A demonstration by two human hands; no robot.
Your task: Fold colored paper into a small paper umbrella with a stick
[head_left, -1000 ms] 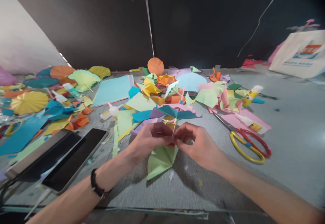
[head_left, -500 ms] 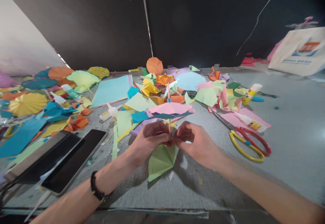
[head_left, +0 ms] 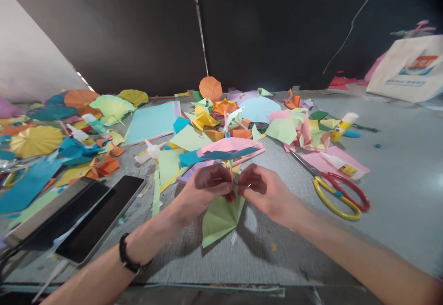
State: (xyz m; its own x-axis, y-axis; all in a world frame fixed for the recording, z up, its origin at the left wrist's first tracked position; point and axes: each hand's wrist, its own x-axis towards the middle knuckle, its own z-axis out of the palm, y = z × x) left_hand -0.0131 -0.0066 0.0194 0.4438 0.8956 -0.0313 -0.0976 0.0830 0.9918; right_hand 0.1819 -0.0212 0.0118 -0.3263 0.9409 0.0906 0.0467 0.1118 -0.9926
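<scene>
Here we go, up close: a pale green folded paper [head_left: 219, 219] lies right under the hands! The left hand [head_left: 207, 187] and right hand [head_left: 266, 194] are both closed, pinching a pink paper stick [head_left: 230, 173] between them, its pink-and-teal paper canopy [head_left: 228, 149] tilted just above. Out right, red-and-yellow scissors [head_left: 337, 196]; beyond, a heap of coloured paper scraps [head_left: 282, 129].

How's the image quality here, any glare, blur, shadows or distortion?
In the head view, the left hand, right hand and paper umbrella look slightly soft; glare whitens the table at the right edge; a soft shadow falls below the hands; wide-angle distortion slants the wall seam.
</scene>
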